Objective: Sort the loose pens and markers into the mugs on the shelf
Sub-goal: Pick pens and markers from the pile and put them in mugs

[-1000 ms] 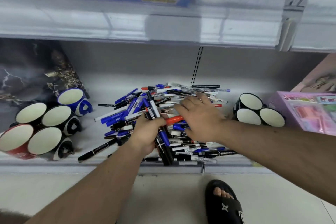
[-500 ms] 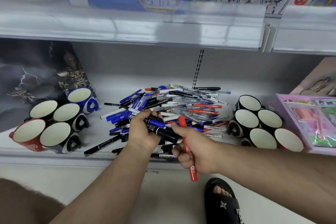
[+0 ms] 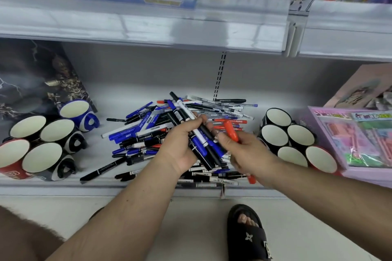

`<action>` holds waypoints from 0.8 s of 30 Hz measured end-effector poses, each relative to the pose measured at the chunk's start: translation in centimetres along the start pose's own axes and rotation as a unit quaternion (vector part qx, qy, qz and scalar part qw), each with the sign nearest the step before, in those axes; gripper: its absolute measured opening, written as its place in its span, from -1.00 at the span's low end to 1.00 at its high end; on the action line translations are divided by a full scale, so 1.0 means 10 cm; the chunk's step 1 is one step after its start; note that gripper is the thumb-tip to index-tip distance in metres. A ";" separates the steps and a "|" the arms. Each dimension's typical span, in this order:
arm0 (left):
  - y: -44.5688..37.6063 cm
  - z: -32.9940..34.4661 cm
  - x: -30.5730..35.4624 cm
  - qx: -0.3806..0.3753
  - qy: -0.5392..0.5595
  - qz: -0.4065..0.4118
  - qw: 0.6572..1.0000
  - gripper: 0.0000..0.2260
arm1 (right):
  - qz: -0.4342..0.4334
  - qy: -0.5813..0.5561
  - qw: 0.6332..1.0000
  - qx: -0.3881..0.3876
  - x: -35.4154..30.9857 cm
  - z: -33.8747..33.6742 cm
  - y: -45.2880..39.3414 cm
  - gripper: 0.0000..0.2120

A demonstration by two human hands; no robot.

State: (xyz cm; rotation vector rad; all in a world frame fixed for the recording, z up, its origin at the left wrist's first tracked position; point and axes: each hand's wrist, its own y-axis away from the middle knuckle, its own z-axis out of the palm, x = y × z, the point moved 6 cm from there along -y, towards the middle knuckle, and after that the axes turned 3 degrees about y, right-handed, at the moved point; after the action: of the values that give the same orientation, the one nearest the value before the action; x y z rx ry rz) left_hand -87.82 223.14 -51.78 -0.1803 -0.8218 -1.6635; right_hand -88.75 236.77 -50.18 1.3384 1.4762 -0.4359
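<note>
Two hands over the pile of pens and markers (image 3: 148, 133) on the shelf (image 3: 127, 188); I log the obscured parts first. Left hand (image 3: 180, 150) and its bundle (image 3: 197, 133) cover the pile's centre, so I cannot count what lies beneath; lower pens at the shelf lip are blurred and run together. Red marker (image 3: 231, 133) is mostly hidden inside the right hand (image 3: 248, 152); only its cap end above the fingers and a short red tip below the wrist show. Print on barrels is unreadable.

Axes: bundle runs from upper left, far end toward the shelf back, down to lower right near the palm; black, white and blue barrels roughly parallel. Red marker's long axis is close to the same diagonal, cap end up and away from me, other end toward the shelf lip.

Hands: left fingers curled round the bundle, thumb across the top, firm grasp; right fingers wrapped round the red marker, index fingertip near the bundle, contact unclear.

Mugs: left cluster (image 3: 42, 159) and blue mug (image 3: 78, 112) lie with mouths toward me; right cluster (image 3: 292, 144) just beside the right hand; pink package (image 3: 360, 140) beyond it.
</note>
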 end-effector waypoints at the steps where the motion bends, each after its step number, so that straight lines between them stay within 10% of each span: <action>1: -0.02 0.03 -0.04 -0.013 -0.018 -0.010 1.000 -0.73 | -0.004 -0.029 0.999 0.025 0.00 -0.13 -0.01 -0.66; 11: -0.17 0.17 -0.71 -0.049 -0.086 -0.122 0.987 -0.75 | 0.023 -0.180 0.970 0.162 0.31 -0.90 -0.08 -0.56; 20: -0.46 0.34 -1.01 -0.032 -0.063 -0.139 0.988 -0.84 | 0.008 -0.064 0.907 0.415 0.69 -2.23 0.06 -0.93; 24: -0.50 0.50 -1.19 -0.039 -0.075 -0.158 0.984 -0.86 | 0.046 0.055 0.914 0.399 1.09 -2.35 0.10 -0.86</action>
State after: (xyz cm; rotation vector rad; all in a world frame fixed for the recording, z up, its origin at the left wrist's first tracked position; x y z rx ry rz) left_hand -90.59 235.80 -56.50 -0.2415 -0.9362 -2.0002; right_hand -96.38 261.58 -49.99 2.0869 1.3591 -0.9845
